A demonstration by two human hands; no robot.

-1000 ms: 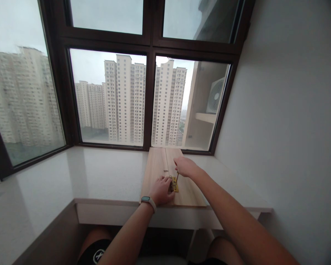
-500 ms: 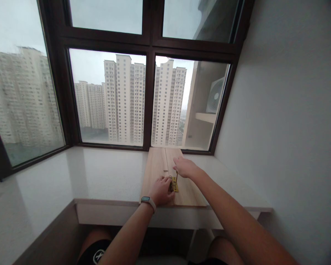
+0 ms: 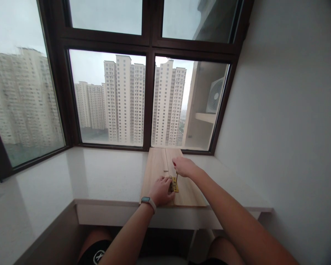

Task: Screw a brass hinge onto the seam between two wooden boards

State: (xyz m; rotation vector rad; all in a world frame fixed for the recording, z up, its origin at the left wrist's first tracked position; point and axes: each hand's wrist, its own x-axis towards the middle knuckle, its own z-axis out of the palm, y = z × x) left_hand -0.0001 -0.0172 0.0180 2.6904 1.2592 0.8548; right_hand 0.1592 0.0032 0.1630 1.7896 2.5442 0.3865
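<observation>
Two pale wooden boards (image 3: 155,163) lie side by side with a thin seam between them. A yellow brass-coloured hinge (image 3: 175,189) lies across the seam near their front part. My left hand (image 3: 162,190) grips the hinge's left side between fingers and thumb, partly covering it. My right hand (image 3: 184,166) is closed around a screwdriver (image 3: 177,177), its thin shaft pointing down onto the hinge's right half. The handle is mostly hidden in the fist, and the tip is too small to make out. A few small screws (image 3: 166,170) lie on the left board beyond the hinge.
The boards rest on a white windowsill counter (image 3: 107,176), their front end at its edge. Dark-framed windows (image 3: 149,95) rise behind, and a grey wall (image 3: 287,110) stands on the right. My knees are below the counter.
My right hand has turned slightly at the wrist around the screwdriver. My left hand, the hinge and the boards stay in place.
</observation>
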